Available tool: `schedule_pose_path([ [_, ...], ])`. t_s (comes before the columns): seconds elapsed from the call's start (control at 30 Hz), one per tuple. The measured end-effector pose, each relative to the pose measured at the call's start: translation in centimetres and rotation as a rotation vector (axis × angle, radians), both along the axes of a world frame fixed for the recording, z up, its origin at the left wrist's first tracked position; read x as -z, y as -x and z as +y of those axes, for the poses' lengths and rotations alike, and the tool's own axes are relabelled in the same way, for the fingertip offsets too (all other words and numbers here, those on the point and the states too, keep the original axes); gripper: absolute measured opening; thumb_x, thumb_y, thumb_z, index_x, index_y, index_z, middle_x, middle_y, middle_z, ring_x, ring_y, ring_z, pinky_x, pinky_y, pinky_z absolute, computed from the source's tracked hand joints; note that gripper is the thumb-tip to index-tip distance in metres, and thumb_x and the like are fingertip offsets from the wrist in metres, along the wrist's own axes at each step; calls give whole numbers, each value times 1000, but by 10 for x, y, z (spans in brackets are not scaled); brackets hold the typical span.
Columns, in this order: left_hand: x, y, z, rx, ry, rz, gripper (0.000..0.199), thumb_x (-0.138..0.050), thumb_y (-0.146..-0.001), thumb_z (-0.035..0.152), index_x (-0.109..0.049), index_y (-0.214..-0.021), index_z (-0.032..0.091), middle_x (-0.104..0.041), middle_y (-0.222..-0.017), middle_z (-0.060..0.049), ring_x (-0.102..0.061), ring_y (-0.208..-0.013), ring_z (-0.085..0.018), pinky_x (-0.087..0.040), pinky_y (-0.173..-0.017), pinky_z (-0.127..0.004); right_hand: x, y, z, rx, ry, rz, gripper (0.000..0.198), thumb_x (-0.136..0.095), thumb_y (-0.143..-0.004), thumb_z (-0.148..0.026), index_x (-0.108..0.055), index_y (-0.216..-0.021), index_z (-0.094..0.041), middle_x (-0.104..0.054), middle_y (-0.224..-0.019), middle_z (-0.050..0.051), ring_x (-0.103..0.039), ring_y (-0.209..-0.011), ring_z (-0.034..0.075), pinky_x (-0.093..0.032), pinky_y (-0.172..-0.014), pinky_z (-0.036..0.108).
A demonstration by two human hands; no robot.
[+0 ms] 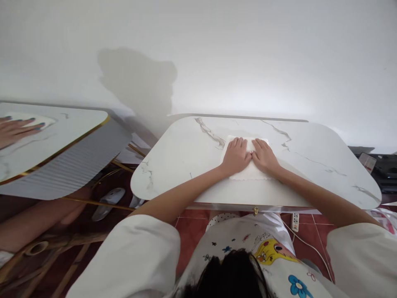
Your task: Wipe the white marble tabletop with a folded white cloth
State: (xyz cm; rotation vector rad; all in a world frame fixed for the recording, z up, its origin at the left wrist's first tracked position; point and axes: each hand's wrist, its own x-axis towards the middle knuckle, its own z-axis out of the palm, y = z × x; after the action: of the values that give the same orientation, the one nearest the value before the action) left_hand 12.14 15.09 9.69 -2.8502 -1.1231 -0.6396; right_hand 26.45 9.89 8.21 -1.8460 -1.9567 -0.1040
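A white folded cloth (249, 174) with a scalloped front edge lies on a white marble-patterned tabletop (176, 161), a little right of the view's middle. Pressed down on its left part is my left hand (237, 155), its fingers laid flat and pointing away from me. My right hand (264, 155) rests the same way on the right part. The two thumbs almost meet over the cloth. Both palms cover much of it, so what is beneath them is hidden.
At left, a co-worker's hand (18, 131) lies on another white cloth (48, 120) on a second marble-patterned table (74, 124). A white wall (248, 54) stands behind both tables. Below are a bamboo seat (74, 244), a clear shoe (108, 203) and a power strip (295, 222) with its cord.
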Motion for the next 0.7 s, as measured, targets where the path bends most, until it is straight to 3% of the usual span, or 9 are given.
schedule_pose_path([
  [0.23, -2, 19, -68, 15, 33, 99, 53, -38, -89, 32, -45, -133, 2, -48, -138, -24, -43, -130, -34, -33, -107, -46, 4, 20, -72, 2, -25, 8, 51, -32, -90, -24, -46, -136, -4, -46, -140, 22, -37, -134, 31, -38, -107, 53],
  [0.37, -5, 16, -92, 57, 8, 169, 56, -38, -90, 34, -45, -133, 0, -48, -138, -26, -43, -129, -38, -35, -105, -49, 1, 19, -103, 36, 6, 3, 51, -33, -91, -25, -45, -137, -7, -46, -142, 20, -38, -133, 31, -39, -107, 52],
  [0.5, -7, 0, -94, 114, -44, 203, 56, -35, -91, 33, -44, -133, -3, -48, -137, -27, -44, -128, -39, -34, -104, -50, -4, 6, -109, 91, 18, -3, 50, -34, -90, -23, -47, -135, -7, -48, -140, 18, -40, -133, 31, -39, -108, 52],
  [0.7, -10, -32, -68, 110, -5, 182, 54, -40, -89, 32, -44, -132, -1, -48, -137, -25, -43, -128, -38, -32, -104, -48, -1, -26, -83, 79, -43, -21, 48, -37, -87, -22, -51, -129, -5, -52, -135, 20, -44, -128, 31, -38, -108, 50],
])
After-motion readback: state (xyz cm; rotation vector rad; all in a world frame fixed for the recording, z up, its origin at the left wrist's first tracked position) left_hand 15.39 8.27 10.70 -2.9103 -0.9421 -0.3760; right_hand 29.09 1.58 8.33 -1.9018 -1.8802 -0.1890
